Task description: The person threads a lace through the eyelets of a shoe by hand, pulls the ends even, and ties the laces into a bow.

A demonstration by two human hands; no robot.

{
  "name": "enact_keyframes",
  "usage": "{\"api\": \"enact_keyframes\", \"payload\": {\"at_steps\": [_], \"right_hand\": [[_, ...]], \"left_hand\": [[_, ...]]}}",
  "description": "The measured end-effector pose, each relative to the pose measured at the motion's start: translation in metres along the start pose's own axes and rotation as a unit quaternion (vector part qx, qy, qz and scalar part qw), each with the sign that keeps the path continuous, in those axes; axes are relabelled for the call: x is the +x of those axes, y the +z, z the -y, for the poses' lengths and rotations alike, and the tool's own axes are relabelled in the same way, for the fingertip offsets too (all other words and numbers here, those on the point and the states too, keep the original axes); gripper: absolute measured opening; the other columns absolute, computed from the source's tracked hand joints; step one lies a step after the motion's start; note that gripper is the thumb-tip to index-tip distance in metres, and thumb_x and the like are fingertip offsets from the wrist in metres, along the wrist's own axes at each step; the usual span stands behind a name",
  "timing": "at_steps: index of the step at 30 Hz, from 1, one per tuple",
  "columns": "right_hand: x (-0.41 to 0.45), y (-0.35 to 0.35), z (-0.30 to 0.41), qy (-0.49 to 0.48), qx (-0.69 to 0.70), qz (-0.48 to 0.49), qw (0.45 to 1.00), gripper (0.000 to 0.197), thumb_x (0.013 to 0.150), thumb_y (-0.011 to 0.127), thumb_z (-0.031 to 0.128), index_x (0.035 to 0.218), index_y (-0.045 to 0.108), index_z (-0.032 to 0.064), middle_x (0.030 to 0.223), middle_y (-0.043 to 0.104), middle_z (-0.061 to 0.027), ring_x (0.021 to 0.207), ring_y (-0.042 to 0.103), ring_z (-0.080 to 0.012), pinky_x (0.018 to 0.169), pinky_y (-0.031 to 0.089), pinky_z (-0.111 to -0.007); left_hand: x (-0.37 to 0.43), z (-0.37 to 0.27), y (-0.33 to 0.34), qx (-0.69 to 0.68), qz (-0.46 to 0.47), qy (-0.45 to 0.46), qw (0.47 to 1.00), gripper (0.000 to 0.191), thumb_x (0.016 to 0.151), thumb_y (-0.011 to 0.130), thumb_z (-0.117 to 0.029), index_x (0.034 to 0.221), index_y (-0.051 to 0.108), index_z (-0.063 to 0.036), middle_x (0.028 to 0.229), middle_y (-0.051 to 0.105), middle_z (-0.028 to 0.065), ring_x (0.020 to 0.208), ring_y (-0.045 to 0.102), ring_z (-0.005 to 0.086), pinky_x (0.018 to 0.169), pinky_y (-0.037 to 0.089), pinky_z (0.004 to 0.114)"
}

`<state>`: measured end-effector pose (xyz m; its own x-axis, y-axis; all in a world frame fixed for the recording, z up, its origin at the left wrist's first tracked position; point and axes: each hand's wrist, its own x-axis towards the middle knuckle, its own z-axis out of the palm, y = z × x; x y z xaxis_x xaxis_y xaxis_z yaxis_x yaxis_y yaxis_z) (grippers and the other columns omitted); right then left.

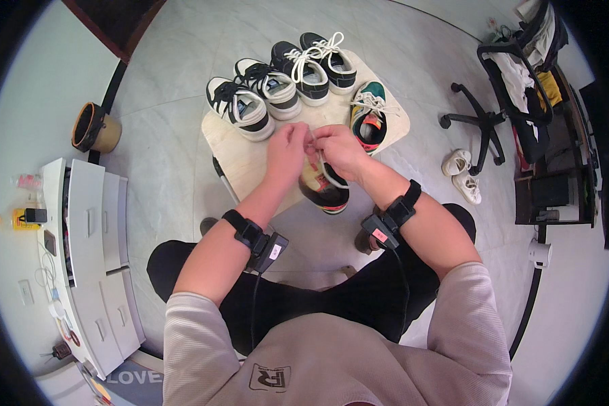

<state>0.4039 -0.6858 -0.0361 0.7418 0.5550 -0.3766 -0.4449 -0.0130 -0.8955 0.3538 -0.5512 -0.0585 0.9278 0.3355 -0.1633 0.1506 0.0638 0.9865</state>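
Observation:
A low-cut sneaker (pixel 326 201) with a dark heel and a reddish edge sits at the near side of a small wooden-topped table (pixel 254 165). Over its front, my left hand (pixel 288 149) and my right hand (pixel 341 148) meet, fingertips pinching a pale shoelace (pixel 329 175). The lace loops down past the shoe's opening. My hands hide the toe and most of the lacing. Close to my right hand stands a sneaker with a green toe (pixel 369 117) and multicoloured sides, its laces loosely spread.
Along the table's far side stand black-and-white sneakers (pixel 254 122) (pixel 286 106) and black sneakers with white laces (pixel 314 94) (pixel 342 81). A swivel chair (pixel 487 119) and white shoes (pixel 467 188) are at right. A bin (pixel 106 134) and white drawers (pixel 89 223) stand left.

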Motion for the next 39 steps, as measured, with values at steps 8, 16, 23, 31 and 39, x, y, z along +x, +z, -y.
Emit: {"api": "enact_keyframes", "payload": {"at_steps": [8, 16, 23, 31, 39], "right_hand": [[0.002, 0.005, -0.004, -0.067, -0.084, -0.127, 0.986, 0.011, 0.084, 0.068, -0.002, 0.094, 0.067, -0.0063, 0.086, 0.069, -0.0113, 0.073, 0.065, -0.0165, 0.067, 0.053, -0.028], [0.04, -0.04, -0.023, -0.1, -0.233, -0.138, 0.957, 0.022, 0.083, 0.068, 0.013, 0.1, 0.068, -0.0019, 0.091, 0.071, -0.0123, 0.084, 0.067, -0.0196, 0.079, 0.052, -0.031], [0.054, -0.051, -0.052, -0.087, -0.445, -0.08, 0.888, 0.021, 0.086, 0.065, 0.009, 0.103, 0.068, -0.0027, 0.091, 0.071, -0.0127, 0.084, 0.066, -0.0189, 0.08, 0.052, -0.032], [0.058, -0.048, -0.057, -0.098, -0.508, -0.027, 0.855, 0.019, 0.083, 0.065, 0.017, 0.095, 0.073, 0.0043, 0.09, 0.071, -0.0198, 0.086, 0.068, -0.0371, 0.081, 0.054, -0.042], [0.072, -0.058, -0.071, -0.105, -0.48, -0.016, 0.871, 0.018, 0.083, 0.066, 0.012, 0.096, 0.073, 0.0028, 0.092, 0.07, -0.0224, 0.088, 0.069, -0.0371, 0.081, 0.054, -0.041]], "left_hand": [[-0.01, -0.009, 0.002, 0.033, 0.052, 0.013, 0.998, 0.02, 0.1, 0.057, -0.016, 0.108, 0.066, 0.0007, 0.093, 0.07, 0.0059, 0.083, 0.064, 0.0102, 0.071, 0.051, 0.024], [0.006, -0.089, -0.034, -0.044, -0.288, 0.315, 0.903, 0.02, 0.103, 0.053, -0.019, 0.106, 0.064, -0.002, 0.073, 0.054, -0.0027, 0.065, 0.047, 0.0038, 0.058, 0.039, 0.021], [-0.008, -0.146, -0.086, 0.242, -0.404, 0.536, 0.701, 0.013, 0.099, 0.057, -0.008, 0.105, 0.067, -0.0011, 0.088, 0.06, 0.0041, 0.074, 0.054, 0.0125, 0.064, 0.044, 0.026], [0.004, -0.037, -0.04, 0.402, 0.024, 0.277, 0.872, 0.014, 0.09, 0.064, -0.009, 0.1, 0.07, -0.0017, 0.09, 0.067, 0.018, 0.085, 0.066, 0.0347, 0.074, 0.051, 0.04], [0.009, 0.034, 0.012, 0.342, 0.023, 0.135, 0.93, 0.013, 0.09, 0.064, -0.011, 0.096, 0.069, -0.0014, 0.084, 0.07, 0.0197, 0.081, 0.069, 0.0382, 0.071, 0.054, 0.044]]}}
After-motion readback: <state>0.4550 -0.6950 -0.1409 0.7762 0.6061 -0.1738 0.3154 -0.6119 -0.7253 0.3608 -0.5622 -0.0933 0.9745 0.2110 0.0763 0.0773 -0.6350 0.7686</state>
